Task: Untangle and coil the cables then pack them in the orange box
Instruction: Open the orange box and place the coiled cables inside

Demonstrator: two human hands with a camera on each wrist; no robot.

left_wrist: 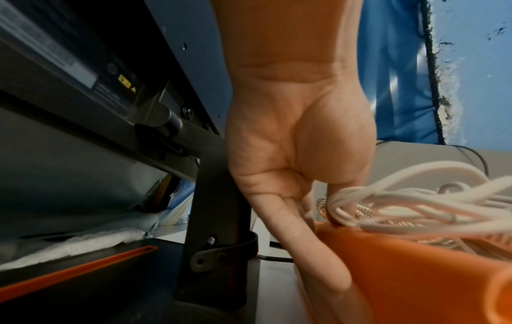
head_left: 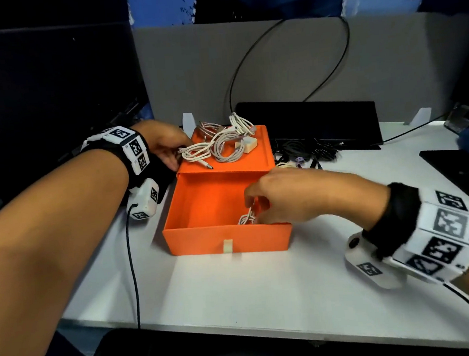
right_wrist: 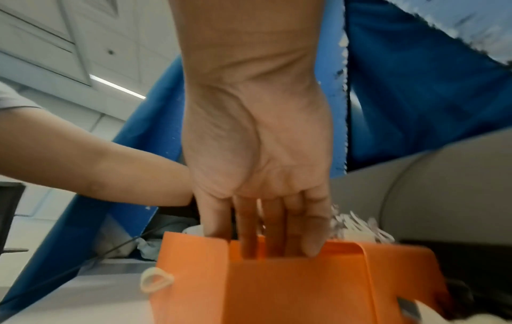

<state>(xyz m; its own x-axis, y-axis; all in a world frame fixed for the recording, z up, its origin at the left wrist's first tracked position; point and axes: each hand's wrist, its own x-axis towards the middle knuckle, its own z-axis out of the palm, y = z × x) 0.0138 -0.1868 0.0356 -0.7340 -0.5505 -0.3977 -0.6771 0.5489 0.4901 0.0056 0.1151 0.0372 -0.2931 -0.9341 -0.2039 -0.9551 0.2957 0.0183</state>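
Item: orange box (head_left: 199,208), open, drawer type, on a white desk (head_left: 236,287). Orange lid section (head_left: 254,153) lies behind the tray, carrying several coiled cables.

Views compared. The head view alone shows the whole layout: tray in front, lid behind, both hands at once. The left wrist view alone shows the left hand's palm side. The right wrist view shows the box's front wall from below with its pale loop pull (right_wrist: 155,281), seen from the head only as a small tab (head_left: 228,246).

Left hand (head_left: 166,146): at the lid's left edge, fingers curled onto the end of a white coiled cable (head_left: 197,152); in the wrist view the thumb meets the white strands (left_wrist: 387,203) at the orange rim, other fingers extended down beside the box.

Right hand (head_left: 282,199): reaching into the tray's near right corner, fingers pinching a small white cable bundle (head_left: 246,217) that sits low inside the tray. In its wrist view the fingers (right_wrist: 313,232) dip behind the orange wall, hiding the bundle.

On the lid: a grey-white coil (head_left: 225,147), a pink braided coil (head_left: 208,130), another white coil (head_left: 241,122), a white charger block (head_left: 249,145).

Surroundings: tangle of dark cables (head_left: 307,149) on the desk right of the lid, a black flat device (head_left: 307,121) behind, a grey partition (head_left: 274,62) with a black lead looping across it.
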